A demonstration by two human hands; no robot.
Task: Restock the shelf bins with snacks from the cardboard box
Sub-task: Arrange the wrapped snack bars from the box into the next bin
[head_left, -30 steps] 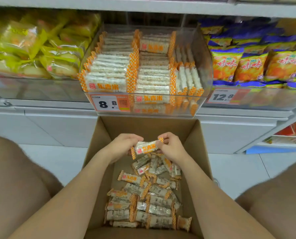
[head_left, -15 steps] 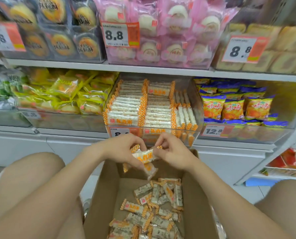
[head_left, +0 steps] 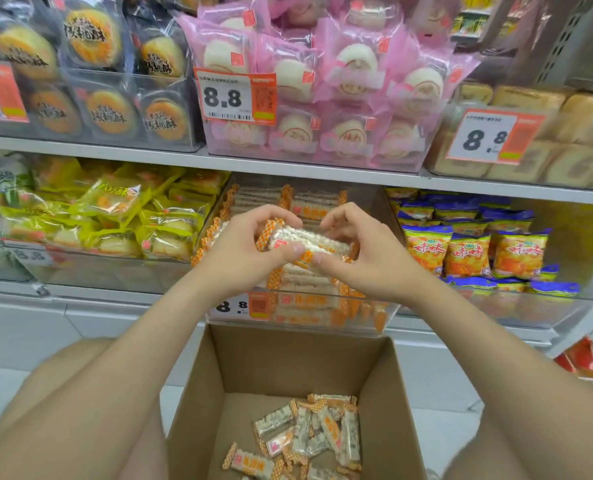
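Observation:
My left hand point(head_left: 243, 251) and my right hand point(head_left: 361, 251) together grip a small stack of white snack bars point(head_left: 305, 239) with orange checkered ends. They hold it over the clear shelf bin point(head_left: 322, 323) on the lower shelf, which is lined with rows of the same bars. Below, the open cardboard box point(head_left: 264, 362) stands on the floor between my knees, with several loose bars point(head_left: 309, 434) lying at its bottom.
Yellow snack packs point(head_left: 115, 209) fill the bin to the left, orange-and-blue bags point(head_left: 471, 251) the bin to the right. The upper shelf holds dark pastry packs point(head_left: 97, 64), pink bun packs point(head_left: 322, 91) and brown cakes point(head_left: 565, 133). An 8.8 price tag point(head_left: 232, 306) marks the bin front.
Both hands have risen from the box up to the shelf bin, carrying the bars. My head has tilted up, so the upper shelf now shows.

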